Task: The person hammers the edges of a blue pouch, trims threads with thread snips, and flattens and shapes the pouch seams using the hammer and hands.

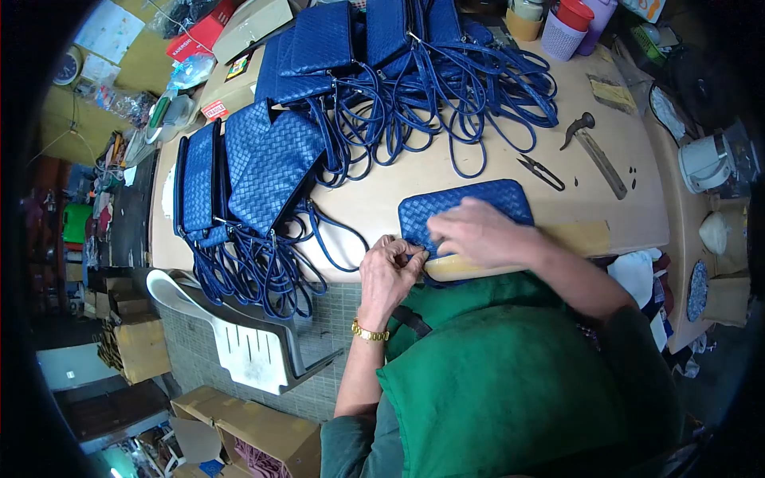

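Note:
A blue woven-pattern bag [498,199] lies flat near the table's front edge, before me. My left hand [388,271] pinches its lower left corner, thumb and fingers closed at the edge; a gold watch is on that wrist. Over the middle of the bag is my right hand [478,231], its fingers curled and smeared by motion. Whether it grips anything does not show. Right of the bag lie thread snips [543,172] and, farther over, a hammer [599,158] with a wooden handle.
Finished-looking blue woven bags [275,159] with tangled straps [398,111] pile up at the left and back of the table [358,203]. Cups and a purple basket [567,36] stand at the back. A white plastic chair [247,350] stands by the left front edge.

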The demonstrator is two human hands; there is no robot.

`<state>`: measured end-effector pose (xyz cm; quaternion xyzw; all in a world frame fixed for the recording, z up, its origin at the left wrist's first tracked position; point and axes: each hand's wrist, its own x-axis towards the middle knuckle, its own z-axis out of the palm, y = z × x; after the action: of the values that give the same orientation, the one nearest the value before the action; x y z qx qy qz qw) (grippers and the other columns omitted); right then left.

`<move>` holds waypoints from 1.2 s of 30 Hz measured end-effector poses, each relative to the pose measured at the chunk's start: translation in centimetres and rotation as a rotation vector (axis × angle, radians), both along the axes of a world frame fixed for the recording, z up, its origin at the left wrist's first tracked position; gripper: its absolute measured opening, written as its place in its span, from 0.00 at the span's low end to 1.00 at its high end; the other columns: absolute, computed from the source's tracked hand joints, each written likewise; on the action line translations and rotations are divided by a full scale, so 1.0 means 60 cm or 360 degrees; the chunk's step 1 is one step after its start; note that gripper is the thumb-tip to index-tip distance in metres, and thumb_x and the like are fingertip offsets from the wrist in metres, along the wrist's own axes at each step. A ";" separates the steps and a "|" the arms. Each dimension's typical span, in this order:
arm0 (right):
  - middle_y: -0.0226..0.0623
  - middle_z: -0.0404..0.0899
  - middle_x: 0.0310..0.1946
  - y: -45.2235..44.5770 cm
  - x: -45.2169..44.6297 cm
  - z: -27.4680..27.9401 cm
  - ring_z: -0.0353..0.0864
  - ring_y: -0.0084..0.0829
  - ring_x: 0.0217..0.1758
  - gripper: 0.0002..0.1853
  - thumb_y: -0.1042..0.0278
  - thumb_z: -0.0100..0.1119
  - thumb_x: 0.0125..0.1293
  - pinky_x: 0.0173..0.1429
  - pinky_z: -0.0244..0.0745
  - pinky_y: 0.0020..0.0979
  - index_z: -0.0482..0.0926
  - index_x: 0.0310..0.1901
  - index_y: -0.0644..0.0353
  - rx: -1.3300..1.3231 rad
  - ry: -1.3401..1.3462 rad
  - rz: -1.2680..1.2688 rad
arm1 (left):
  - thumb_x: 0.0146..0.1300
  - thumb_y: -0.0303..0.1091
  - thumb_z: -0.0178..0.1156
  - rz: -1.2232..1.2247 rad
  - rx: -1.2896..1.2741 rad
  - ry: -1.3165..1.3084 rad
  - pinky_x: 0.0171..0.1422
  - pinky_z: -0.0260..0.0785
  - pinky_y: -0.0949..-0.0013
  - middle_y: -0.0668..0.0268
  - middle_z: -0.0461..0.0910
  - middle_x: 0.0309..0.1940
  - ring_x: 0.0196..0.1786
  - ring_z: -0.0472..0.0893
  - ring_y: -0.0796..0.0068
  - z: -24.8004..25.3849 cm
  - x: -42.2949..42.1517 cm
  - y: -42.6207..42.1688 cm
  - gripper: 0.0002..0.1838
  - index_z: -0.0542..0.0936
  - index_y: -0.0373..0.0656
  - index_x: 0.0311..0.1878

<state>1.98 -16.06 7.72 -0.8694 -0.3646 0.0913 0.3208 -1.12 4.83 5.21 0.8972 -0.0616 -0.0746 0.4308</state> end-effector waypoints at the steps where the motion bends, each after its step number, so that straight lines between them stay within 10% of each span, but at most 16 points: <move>1: 0.33 0.79 0.35 0.017 -0.010 -0.021 0.78 0.37 0.43 0.10 0.66 0.63 0.60 0.47 0.63 0.38 0.72 0.39 0.56 -0.0198 0.0064 -0.0008 | 0.46 0.31 0.74 -0.0028 0.0032 0.0007 0.34 0.69 0.66 0.62 0.74 0.23 0.27 0.76 0.67 0.002 -0.001 0.003 0.12 0.85 0.38 0.35; 6: 0.33 0.80 0.37 0.010 -0.008 -0.051 0.77 0.36 0.42 0.11 0.65 0.63 0.61 0.47 0.64 0.38 0.72 0.40 0.56 -0.0082 0.0072 -0.0042 | 0.45 0.31 0.75 -0.0032 0.0106 -0.0311 0.35 0.72 0.65 0.60 0.76 0.29 0.28 0.77 0.67 0.011 -0.037 -0.013 0.24 0.79 0.34 0.46; 17: 0.34 0.79 0.35 -0.023 0.011 -0.012 0.77 0.37 0.42 0.10 0.65 0.62 0.61 0.50 0.63 0.38 0.71 0.39 0.57 -0.0368 0.0120 -0.0041 | 0.49 0.26 0.73 0.0057 -0.0278 0.0197 0.32 0.73 0.74 0.58 0.81 0.21 0.26 0.80 0.81 0.003 -0.003 0.012 0.12 0.78 0.30 0.23; 20: 0.35 0.79 0.34 -0.016 0.027 -0.008 0.77 0.37 0.42 0.10 0.66 0.63 0.60 0.50 0.63 0.39 0.72 0.37 0.58 -0.0439 0.0094 -0.0168 | 0.49 0.27 0.73 0.0005 -0.0363 0.0267 0.31 0.73 0.74 0.60 0.80 0.19 0.25 0.79 0.81 -0.008 0.005 0.015 0.12 0.79 0.30 0.24; 22: 0.35 0.78 0.31 0.017 0.022 -0.003 0.77 0.36 0.42 0.09 0.66 0.63 0.60 0.51 0.63 0.39 0.72 0.35 0.58 0.0273 0.0482 -0.0096 | 0.50 0.28 0.73 -0.0059 -0.0216 0.0270 0.30 0.73 0.74 0.60 0.79 0.18 0.24 0.79 0.81 0.008 0.013 0.015 0.12 0.80 0.30 0.24; 36: 0.35 0.80 0.33 0.026 0.016 -0.040 0.79 0.39 0.41 0.09 0.65 0.60 0.63 0.50 0.61 0.39 0.72 0.38 0.57 0.0077 0.0175 0.0095 | 0.49 0.29 0.73 -0.0153 -0.0262 0.0403 0.28 0.67 0.78 0.68 0.77 0.17 0.24 0.71 0.88 0.006 0.030 0.019 0.12 0.80 0.32 0.24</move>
<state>2.94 -14.47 5.31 -0.8438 -0.3743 0.1395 0.3584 0.66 5.99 5.56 0.8384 -0.0556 -0.2025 0.5030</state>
